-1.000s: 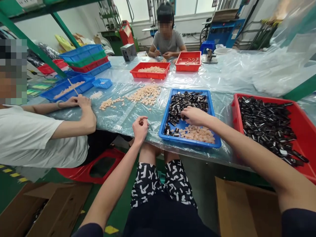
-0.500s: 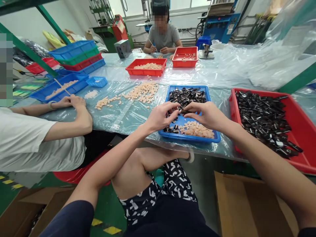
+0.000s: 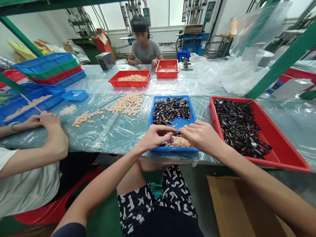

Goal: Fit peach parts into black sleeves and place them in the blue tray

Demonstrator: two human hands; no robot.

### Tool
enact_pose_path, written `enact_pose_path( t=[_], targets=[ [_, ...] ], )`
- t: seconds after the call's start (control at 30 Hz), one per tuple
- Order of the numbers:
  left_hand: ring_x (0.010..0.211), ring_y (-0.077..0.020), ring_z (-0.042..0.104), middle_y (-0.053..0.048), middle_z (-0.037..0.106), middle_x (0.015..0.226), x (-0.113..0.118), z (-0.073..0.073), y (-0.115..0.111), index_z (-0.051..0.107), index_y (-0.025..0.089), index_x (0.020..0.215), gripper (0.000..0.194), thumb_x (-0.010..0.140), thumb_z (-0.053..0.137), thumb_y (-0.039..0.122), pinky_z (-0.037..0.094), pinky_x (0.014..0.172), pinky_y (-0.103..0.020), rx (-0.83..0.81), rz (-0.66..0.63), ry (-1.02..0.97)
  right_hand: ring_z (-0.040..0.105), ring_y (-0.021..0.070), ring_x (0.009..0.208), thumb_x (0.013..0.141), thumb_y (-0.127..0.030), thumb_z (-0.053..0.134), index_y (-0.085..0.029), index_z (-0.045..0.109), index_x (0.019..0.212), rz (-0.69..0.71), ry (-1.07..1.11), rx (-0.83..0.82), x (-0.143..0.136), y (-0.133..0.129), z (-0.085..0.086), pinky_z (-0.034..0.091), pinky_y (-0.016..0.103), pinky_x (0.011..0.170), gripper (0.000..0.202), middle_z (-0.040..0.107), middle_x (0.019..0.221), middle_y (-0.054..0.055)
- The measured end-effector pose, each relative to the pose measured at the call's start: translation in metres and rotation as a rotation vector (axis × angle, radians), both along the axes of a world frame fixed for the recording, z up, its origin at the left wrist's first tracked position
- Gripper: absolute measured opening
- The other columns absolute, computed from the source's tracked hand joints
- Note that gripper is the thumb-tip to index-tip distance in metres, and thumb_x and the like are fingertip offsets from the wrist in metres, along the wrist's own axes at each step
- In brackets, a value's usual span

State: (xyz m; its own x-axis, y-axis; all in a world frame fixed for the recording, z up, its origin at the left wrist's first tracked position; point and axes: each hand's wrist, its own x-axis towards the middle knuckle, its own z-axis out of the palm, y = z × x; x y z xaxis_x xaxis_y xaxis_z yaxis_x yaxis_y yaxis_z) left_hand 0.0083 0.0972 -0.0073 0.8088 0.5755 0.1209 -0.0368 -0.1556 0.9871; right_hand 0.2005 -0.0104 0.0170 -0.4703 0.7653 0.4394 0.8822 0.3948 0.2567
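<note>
My left hand and my right hand meet fingertip to fingertip over the near end of a blue tray. Between their fingertips sits a small black part; both hands pinch it. The tray holds a heap of black parts at its far end and a small pile of pale peach pieces at its near end, partly hidden by my hands.
A red tray full of black parts lies to the right. Loose peach pieces lie on the plastic-covered table. A co-worker's arm rests at the left; another person sits across behind two red trays. A cardboard box stands below.
My left hand moved right from the table edge to join my right hand over the blue tray. Both hands then drew toward the tray's near end, pinching a black part.
</note>
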Motion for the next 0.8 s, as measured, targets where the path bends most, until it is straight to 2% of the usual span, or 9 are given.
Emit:
enact_pose_path(
  t=[0.03, 0.17, 0.37, 0.43, 0.53, 0.7, 0.8],
  targets=[
    [0.064, -0.0143, 0.070, -0.006, 0.074, 0.073, 0.002, -0.001, 0.000, 0.076, 0.011, 0.099, 0.025, 0.081, 0.068, 0.027, 0.059, 0.063, -0.023, -0.016, 0.007, -0.005, 0.057, 0.0138, 0.058, 0.099, -0.013, 0.045, -0.016, 0.067, 0.085, 0.003, 0.002, 0.012, 0.002, 0.000, -0.001, 0.033, 0.029, 0.060, 0.026, 0.066, 0.064, 0.001],
    [0.066, -0.0158, 0.071, -0.006, 0.075, 0.073, 0.013, -0.006, 0.002, 0.076, 0.010, 0.093, 0.024, 0.077, 0.071, 0.028, 0.061, 0.064, -0.025, -0.096, 0.074, -0.058, 0.056, 0.0127, 0.056, 0.104, -0.029, 0.043, -0.018, 0.069, 0.091, -0.030, 0.111, 0.051, 0.011, 0.009, -0.011, 0.034, 0.028, 0.058, 0.031, 0.064, 0.061, -0.001],
    [0.060, -0.0150, 0.070, -0.004, 0.071, 0.062, 0.030, -0.003, 0.015, 0.073, 0.010, 0.081, 0.015, 0.069, 0.072, 0.019, 0.061, 0.063, -0.025, -0.109, 0.072, -0.052, 0.057, 0.0135, 0.056, 0.101, -0.027, 0.046, -0.019, 0.070, 0.085, -0.021, 0.102, -0.038, 0.025, 0.023, -0.013, 0.035, 0.029, 0.057, 0.029, 0.066, 0.063, 0.001],
    [0.060, -0.0155, 0.071, -0.004, 0.072, 0.062, 0.033, 0.000, 0.017, 0.074, 0.010, 0.080, 0.014, 0.069, 0.071, 0.017, 0.061, 0.061, -0.024, -0.085, 0.072, -0.044, 0.058, 0.0141, 0.056, 0.100, -0.031, 0.049, -0.020, 0.071, 0.087, -0.037, 0.169, -0.061, 0.029, 0.024, -0.013, 0.036, 0.029, 0.057, 0.028, 0.067, 0.064, 0.001],
    [0.065, -0.0181, 0.073, -0.007, 0.074, 0.068, 0.038, 0.001, 0.017, 0.076, 0.010, 0.086, 0.019, 0.075, 0.070, 0.024, 0.062, 0.063, -0.027, -0.118, 0.060, -0.058, 0.062, 0.0152, 0.060, 0.098, -0.037, 0.053, -0.021, 0.072, 0.093, -0.093, 0.340, -0.068, 0.032, 0.020, -0.012, 0.038, 0.027, 0.057, 0.025, 0.070, 0.069, 0.001],
    [0.069, -0.0200, 0.074, -0.010, 0.076, 0.080, 0.046, -0.001, 0.015, 0.075, 0.011, 0.093, 0.031, 0.081, 0.068, 0.038, 0.063, 0.068, -0.030, -0.200, 0.166, -0.151, 0.063, 0.0145, 0.060, 0.094, -0.039, 0.060, -0.021, 0.072, 0.093, -0.197, 0.604, -0.085, 0.031, 0.010, 0.001, 0.041, 0.025, 0.057, 0.022, 0.073, 0.076, 0.001],
    [0.070, -0.0197, 0.073, -0.009, 0.076, 0.080, 0.043, 0.002, 0.017, 0.074, 0.010, 0.090, 0.032, 0.082, 0.064, 0.040, 0.062, 0.069, -0.031, -0.034, 0.168, -0.063, 0.064, 0.0164, 0.061, 0.091, -0.039, 0.064, -0.022, 0.073, 0.092, -0.344, 0.498, -0.162, 0.049, -0.003, 0.013, 0.039, 0.026, 0.056, 0.020, 0.073, 0.073, 0.001]
  ],
)
